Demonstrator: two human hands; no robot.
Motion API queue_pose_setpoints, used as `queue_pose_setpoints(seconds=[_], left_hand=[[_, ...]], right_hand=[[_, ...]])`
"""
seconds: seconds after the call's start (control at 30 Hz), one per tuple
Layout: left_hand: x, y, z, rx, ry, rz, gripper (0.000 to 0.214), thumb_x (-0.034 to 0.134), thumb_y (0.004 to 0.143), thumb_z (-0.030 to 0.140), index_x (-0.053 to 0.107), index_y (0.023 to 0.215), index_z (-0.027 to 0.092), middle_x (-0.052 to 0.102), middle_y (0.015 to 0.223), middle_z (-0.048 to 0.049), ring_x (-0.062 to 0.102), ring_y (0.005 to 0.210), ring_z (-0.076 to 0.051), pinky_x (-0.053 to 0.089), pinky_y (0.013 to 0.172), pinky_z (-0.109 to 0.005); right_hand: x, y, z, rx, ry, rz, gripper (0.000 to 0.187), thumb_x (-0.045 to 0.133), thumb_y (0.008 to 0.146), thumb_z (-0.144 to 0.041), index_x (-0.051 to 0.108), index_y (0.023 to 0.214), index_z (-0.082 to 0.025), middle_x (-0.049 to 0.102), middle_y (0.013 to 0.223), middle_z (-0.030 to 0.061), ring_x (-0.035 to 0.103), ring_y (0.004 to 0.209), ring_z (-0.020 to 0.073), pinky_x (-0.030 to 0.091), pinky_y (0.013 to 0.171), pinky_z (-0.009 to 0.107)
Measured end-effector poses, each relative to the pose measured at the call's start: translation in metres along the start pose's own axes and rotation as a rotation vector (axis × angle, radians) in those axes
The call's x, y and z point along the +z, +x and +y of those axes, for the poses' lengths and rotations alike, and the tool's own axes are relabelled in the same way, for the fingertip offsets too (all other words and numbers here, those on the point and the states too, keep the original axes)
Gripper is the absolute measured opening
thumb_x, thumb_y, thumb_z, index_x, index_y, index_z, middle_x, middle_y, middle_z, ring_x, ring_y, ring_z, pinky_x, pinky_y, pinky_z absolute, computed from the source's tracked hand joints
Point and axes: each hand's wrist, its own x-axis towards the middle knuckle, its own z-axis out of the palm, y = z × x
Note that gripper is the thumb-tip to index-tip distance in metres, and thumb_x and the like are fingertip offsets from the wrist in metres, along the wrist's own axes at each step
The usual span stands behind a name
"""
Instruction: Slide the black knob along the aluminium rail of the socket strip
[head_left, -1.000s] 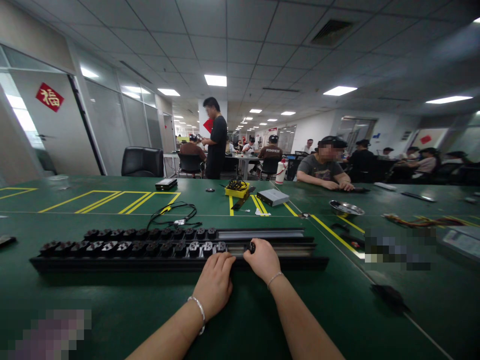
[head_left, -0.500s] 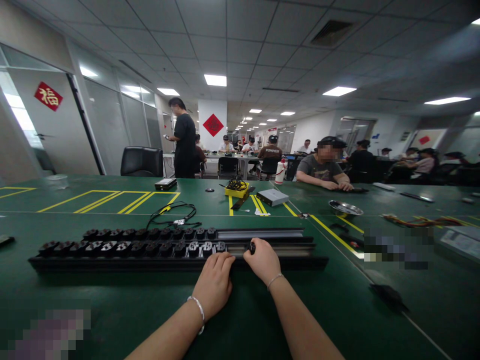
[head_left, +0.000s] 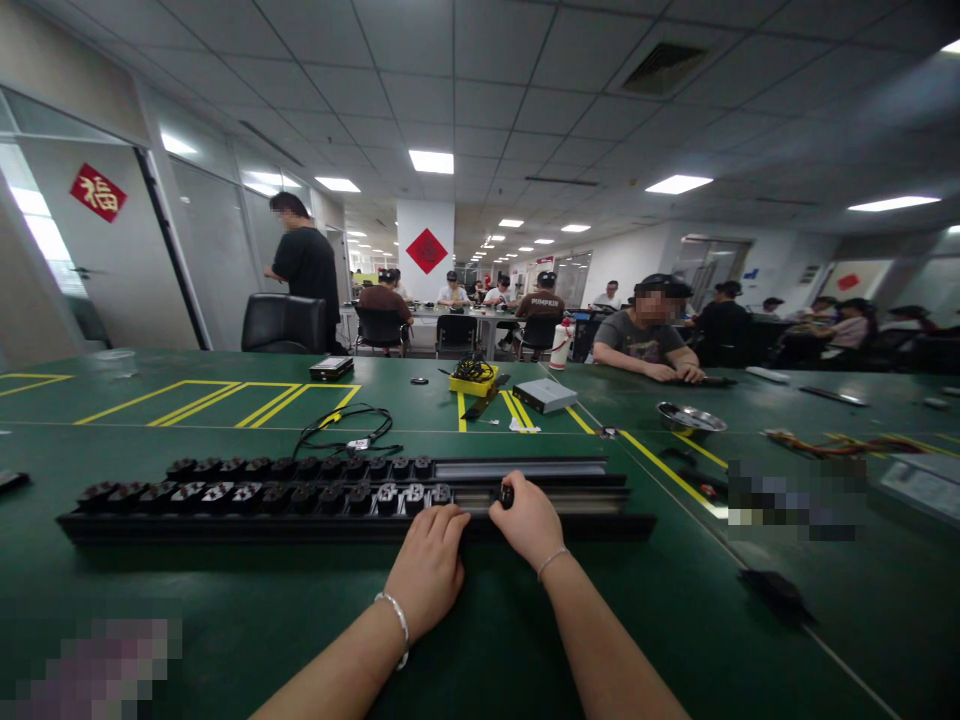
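Note:
A long black rail (head_left: 585,523) lies across the green table (head_left: 225,620) in front of me, its left part filled with several black socket modules (head_left: 300,495). My left hand (head_left: 429,570) rests on the rail's near edge with fingers curled down over it, just right of the last module. My right hand (head_left: 529,520) is closed round a small black socket module (head_left: 505,494) held over the rail's empty channel. A second, similar rail (head_left: 517,467) lies just behind, also partly filled.
A black cable (head_left: 349,430) lies behind the rails. Farther back are a yellow tray (head_left: 474,378), a grey box (head_left: 545,394) and a metal bowl (head_left: 692,416). A seated person (head_left: 645,335) works at the far right edge. A standing person (head_left: 304,270) is at the back left.
The standing person in black has walked from the centre back to the left. My hands have barely moved; the right hand shifted very slightly.

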Motion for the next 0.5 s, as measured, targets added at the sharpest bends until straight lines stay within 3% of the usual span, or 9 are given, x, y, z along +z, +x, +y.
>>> queue_pose_setpoints(seconds=[0.5], left_hand=[[-0.0006,0.0005,0.0004,-0.001,-0.02,-0.002,0.051,0.043,0.065,0.005,0.044,0.114,0.02,0.049,0.117,-0.0062,0.042,0.109,-0.022,0.031,0.097,-0.044]], right_hand=[[0.0016,0.001,-0.0004,0.008,-0.012,-0.01,0.018,0.051,0.068,-0.025,0.05,0.085,-0.02,0.059,0.085,0.0035,0.053,0.083,0.0164,0.034,0.068,0.023]])
